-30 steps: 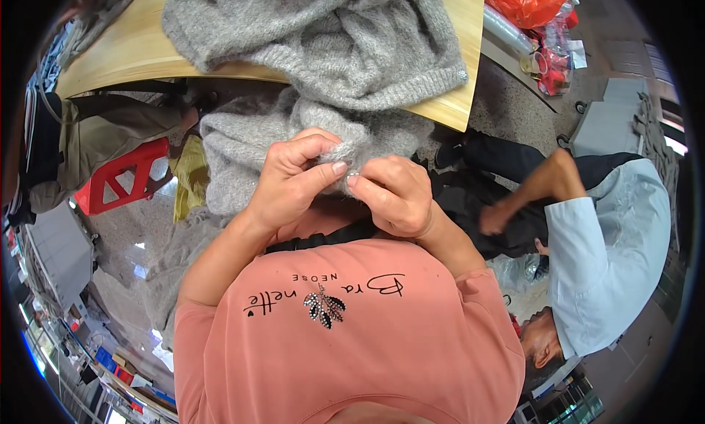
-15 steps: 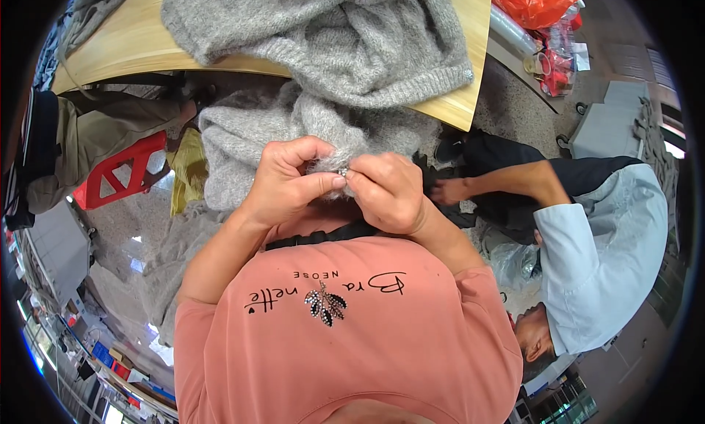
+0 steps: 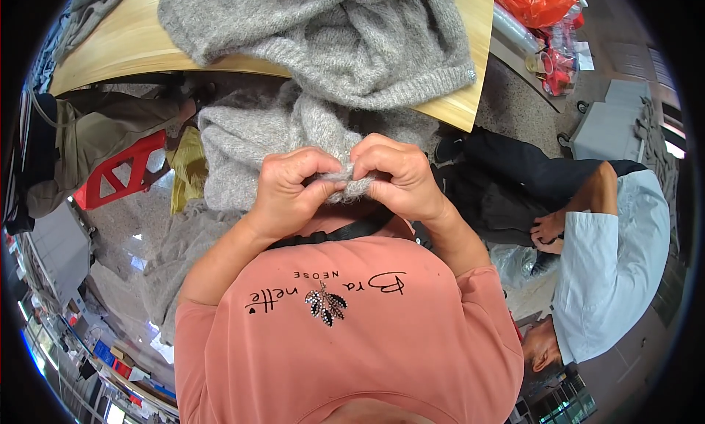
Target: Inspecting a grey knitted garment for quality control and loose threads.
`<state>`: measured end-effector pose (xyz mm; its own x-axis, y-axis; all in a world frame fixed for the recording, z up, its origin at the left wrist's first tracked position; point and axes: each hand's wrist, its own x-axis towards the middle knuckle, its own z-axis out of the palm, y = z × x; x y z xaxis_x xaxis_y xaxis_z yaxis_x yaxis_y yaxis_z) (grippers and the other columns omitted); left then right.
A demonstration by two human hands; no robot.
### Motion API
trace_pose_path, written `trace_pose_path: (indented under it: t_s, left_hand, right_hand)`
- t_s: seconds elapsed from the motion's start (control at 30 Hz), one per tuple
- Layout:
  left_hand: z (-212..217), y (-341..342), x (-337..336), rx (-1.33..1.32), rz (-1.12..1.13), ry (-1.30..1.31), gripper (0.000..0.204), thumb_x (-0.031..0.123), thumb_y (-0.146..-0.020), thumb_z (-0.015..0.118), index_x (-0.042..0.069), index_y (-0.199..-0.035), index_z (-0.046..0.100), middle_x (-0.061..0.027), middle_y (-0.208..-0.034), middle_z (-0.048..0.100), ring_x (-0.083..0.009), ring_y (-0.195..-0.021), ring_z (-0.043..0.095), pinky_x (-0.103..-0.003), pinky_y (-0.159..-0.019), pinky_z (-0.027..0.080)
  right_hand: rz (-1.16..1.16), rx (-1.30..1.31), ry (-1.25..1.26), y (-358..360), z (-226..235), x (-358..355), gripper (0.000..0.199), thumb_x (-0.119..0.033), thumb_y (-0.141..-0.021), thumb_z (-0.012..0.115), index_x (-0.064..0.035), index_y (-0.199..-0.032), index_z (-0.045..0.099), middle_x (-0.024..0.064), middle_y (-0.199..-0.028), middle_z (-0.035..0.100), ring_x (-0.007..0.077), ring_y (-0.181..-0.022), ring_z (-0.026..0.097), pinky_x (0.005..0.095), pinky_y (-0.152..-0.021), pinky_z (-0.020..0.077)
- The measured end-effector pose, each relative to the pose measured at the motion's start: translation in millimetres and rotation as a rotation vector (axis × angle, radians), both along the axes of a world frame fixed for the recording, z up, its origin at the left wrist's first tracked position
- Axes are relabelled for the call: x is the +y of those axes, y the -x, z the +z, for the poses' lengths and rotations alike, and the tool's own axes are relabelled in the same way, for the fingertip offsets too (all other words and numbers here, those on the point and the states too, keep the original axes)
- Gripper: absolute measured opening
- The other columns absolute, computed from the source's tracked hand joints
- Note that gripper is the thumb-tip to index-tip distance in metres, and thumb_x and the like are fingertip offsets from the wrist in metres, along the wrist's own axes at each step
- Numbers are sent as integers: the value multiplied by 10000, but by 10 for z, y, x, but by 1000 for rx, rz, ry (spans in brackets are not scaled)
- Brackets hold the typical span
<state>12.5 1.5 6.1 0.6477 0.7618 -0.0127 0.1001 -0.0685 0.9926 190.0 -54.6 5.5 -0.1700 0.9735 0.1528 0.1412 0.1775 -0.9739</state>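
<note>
A fuzzy grey knit sweater (image 3: 253, 141) lies partly on the table and hangs down over its near edge towards my lap. My left hand (image 3: 292, 189) pinches an edge of the knit between thumb and fingers. Close beside it, my right hand (image 3: 402, 176) grips the same edge, also between thumb and bent fingers. A short fuzzy strip of the sweater shows between the two sets of fingertips. The sweater's wide ribbed border, up on the table, is touched by neither hand.
The wooden table (image 3: 481, 49) spans the top. A co-worker in a light blue shirt (image 3: 613, 255) bends over dark cloth at right. A red plastic stool (image 3: 121, 171) and yellow cloth (image 3: 189, 167) are at left, near another person's legs. Red plastic bags (image 3: 540, 2) lie upper right.
My right hand has shifted slightly right and its grip has changed, with the thumb now below the edge. More knit shows between my hands. The co-worker's hand has drawn back to the right.
</note>
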Motion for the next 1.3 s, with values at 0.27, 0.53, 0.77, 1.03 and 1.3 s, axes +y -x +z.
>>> trace_pose_path:
  t_s: [0.27,0.53,0.77,1.03,1.3]
  left_hand:
    - [41,-32,4,-19,52,-282,141,-82,-626,620,11,-723,581,-92,-700,604,-184,-608,595,-254,-527,465]
    - [94,-28,-3,-37,44,-478,192,-119,-608,610,2,-744,549,-117,-703,596,-205,-607,586,-256,-533,463]
    - [129,-66,-59,-53,172,-628,220,-130,-545,562,-7,-728,557,-118,-666,578,-230,-565,581,-271,-488,468]
    - [50,-89,-74,-38,228,-809,246,-128,-534,561,-19,-754,556,-120,-667,570,-221,-548,569,-271,-472,462]
    - [11,-71,-69,-48,221,-929,258,-111,-541,564,-25,-784,557,-127,-681,565,-211,-518,544,-270,-443,438]
  right_hand:
    - [-167,-124,-133,99,-118,-51,258,86,-602,544,23,-852,540,110,-754,543,225,-609,540,280,-551,430]
    - [-127,-253,-202,94,-89,-80,222,46,-554,562,-1,-768,527,107,-639,495,270,-538,514,335,-456,398]
    - [-364,-393,-470,259,-73,-101,194,42,-582,588,20,-762,519,105,-582,459,253,-449,460,315,-409,357]
    - [-414,-358,-399,304,-104,-81,222,73,-534,540,15,-747,512,106,-572,442,254,-443,453,315,-410,355]
    - [-457,-287,-340,364,-85,-22,193,75,-544,535,7,-724,521,103,-572,452,250,-438,453,310,-408,357]
